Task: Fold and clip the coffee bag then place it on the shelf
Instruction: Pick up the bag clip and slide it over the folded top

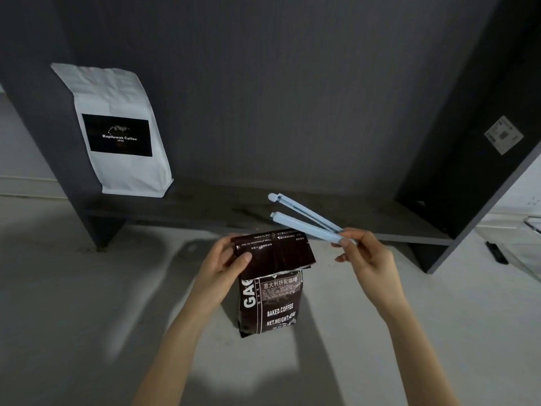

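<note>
The left hand pinches the folded top of the coffee bag to keep the fold, while the right hand grips the open clip by its hinge end, ready to slide on.

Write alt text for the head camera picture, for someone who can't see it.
A person's left hand pinches the folded-over top of a dark brown coffee bag standing on a pale floor, while the right hand holds an open light blue sealing clip by its hinge end above it. Behind, a white coffee bag stands on a low dark shelf.
</note>
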